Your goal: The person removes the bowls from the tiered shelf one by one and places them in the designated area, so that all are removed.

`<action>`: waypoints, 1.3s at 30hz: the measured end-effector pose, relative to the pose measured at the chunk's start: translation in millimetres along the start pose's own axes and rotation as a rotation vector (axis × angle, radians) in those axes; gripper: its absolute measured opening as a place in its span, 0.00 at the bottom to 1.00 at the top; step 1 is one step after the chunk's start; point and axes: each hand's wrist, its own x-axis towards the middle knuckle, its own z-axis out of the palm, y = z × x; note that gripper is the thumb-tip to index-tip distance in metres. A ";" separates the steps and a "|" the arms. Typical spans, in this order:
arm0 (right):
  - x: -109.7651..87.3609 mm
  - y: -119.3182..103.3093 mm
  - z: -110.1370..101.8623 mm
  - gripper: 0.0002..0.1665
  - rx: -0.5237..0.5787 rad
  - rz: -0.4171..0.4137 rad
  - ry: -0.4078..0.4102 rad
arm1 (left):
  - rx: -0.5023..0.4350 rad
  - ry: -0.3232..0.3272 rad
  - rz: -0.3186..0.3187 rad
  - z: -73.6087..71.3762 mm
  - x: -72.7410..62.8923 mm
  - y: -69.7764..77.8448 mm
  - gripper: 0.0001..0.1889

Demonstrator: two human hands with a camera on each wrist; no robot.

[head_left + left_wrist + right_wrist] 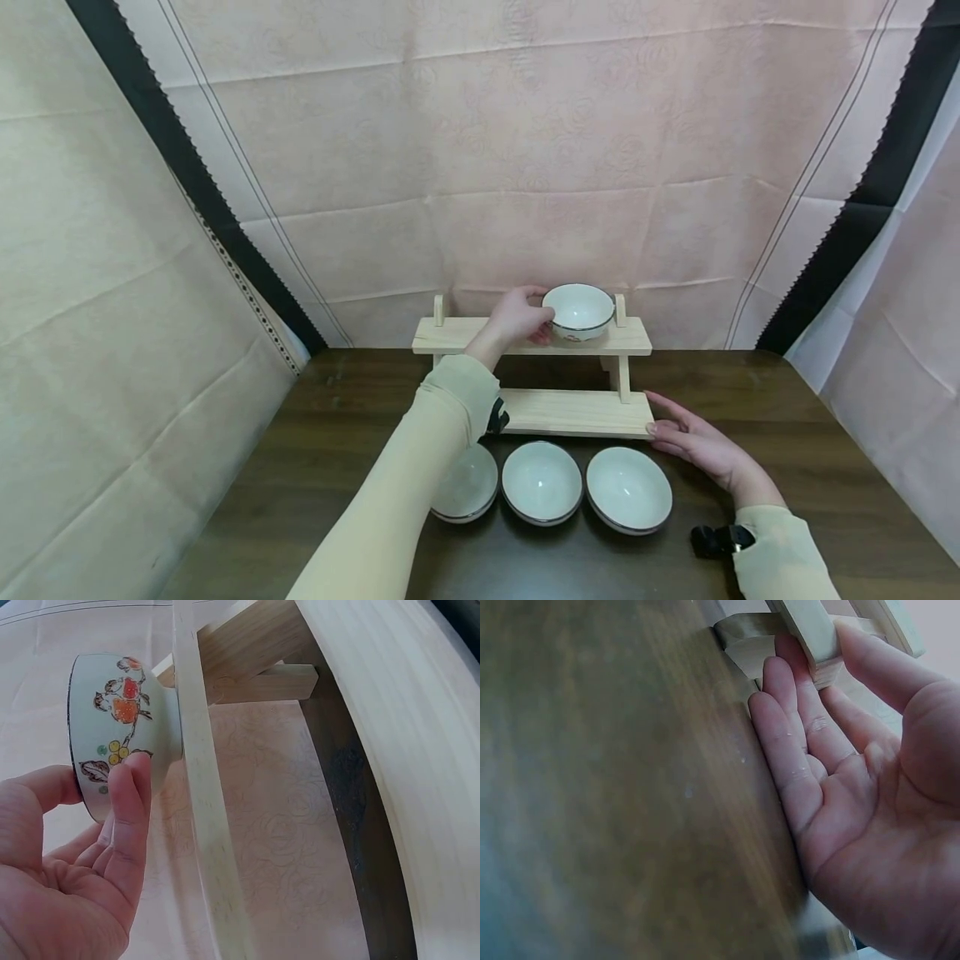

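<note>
A two-tier wooden shelf (570, 411) stands on the dark table. On the right part of its upper board sits a white bowl (577, 307), dark-rimmed, with painted red and orange flowers on its side in the left wrist view. My left hand (517, 318) reaches over from the left and pinches this bowl (124, 712) at its near-left side, thumb and fingertips at the rim and wall. At the lower board's right end, my right hand (693, 437) holds the shelf; in the right wrist view the board's end (814, 634) lies between thumb and fingers.
In front of the shelf, white bowls stand in a row on the table (337, 500): a left bowl (468, 483) partly behind my left sleeve, a middle bowl (542, 482) and a right bowl (628, 489). Pale cloth (525, 167) hangs behind and at both sides.
</note>
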 end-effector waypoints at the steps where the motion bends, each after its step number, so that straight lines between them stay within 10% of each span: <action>1: 0.0 0.5 0.1 0.47 0.001 0.001 -0.001 | 0.001 0.006 -0.002 0.5 -0.2 -0.5 0.26; 39: 1.0 0.7 -1.7 0.48 -0.004 0.000 0.008 | -0.084 0.080 -0.034 3.6 0.2 -6.5 0.24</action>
